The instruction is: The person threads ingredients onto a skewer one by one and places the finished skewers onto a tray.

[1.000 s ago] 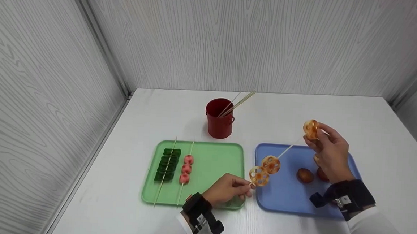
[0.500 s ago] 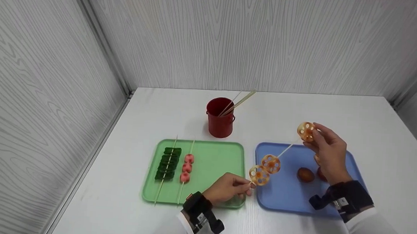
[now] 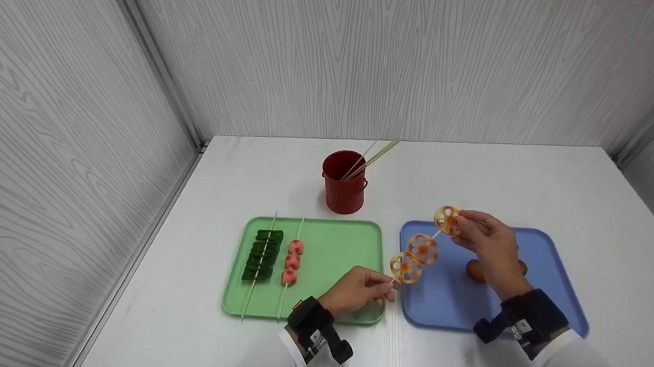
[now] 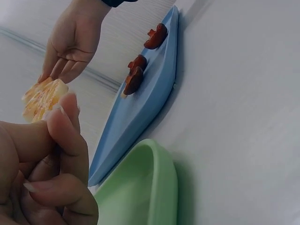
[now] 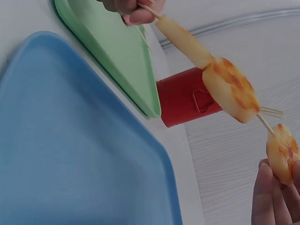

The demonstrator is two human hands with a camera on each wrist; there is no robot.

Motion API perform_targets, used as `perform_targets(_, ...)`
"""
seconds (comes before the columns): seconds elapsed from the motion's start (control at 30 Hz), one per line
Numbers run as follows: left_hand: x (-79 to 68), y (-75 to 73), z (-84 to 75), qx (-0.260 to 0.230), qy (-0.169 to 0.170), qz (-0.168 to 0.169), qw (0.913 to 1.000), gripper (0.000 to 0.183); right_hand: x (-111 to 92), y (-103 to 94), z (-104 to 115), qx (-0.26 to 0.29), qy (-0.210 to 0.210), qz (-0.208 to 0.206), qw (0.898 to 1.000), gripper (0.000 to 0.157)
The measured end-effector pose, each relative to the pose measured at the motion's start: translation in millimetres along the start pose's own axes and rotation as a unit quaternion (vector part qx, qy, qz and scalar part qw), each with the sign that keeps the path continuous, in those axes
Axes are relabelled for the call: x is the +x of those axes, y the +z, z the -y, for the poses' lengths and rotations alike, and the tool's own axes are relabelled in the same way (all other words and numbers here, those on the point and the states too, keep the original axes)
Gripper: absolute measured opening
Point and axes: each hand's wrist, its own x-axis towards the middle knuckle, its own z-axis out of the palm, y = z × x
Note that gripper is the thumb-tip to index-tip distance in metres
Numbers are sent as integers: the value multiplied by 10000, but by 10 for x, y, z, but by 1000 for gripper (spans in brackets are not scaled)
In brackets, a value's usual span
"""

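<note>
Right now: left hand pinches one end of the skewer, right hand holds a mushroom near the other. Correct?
Not quite: the right hand holds a lotus root slice, as the head view shows. The rest stands: left hand pinches one end of the skewer.

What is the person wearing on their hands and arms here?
The left hand and right hand are bare. Whitish sleeves end short of black wristbands, each with a stubby black piece and small pale patch; the left band also shows an orange mark.

The lotus slices (image 5: 230, 90) look glossy, the blue tray (image 5: 84, 145) smooth plastic
</note>
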Motion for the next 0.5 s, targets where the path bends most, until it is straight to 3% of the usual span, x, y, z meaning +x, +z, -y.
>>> perform_targets(0.13,-5,2,-21,-27,-14,-33,10000,22,-40,49,-20,-382,41,137,9992,44)
perform_targets(0.5,-19,0,-10,-121,-148,-111,9998,19,-92,129,-50,-483,149,135,9986,47)
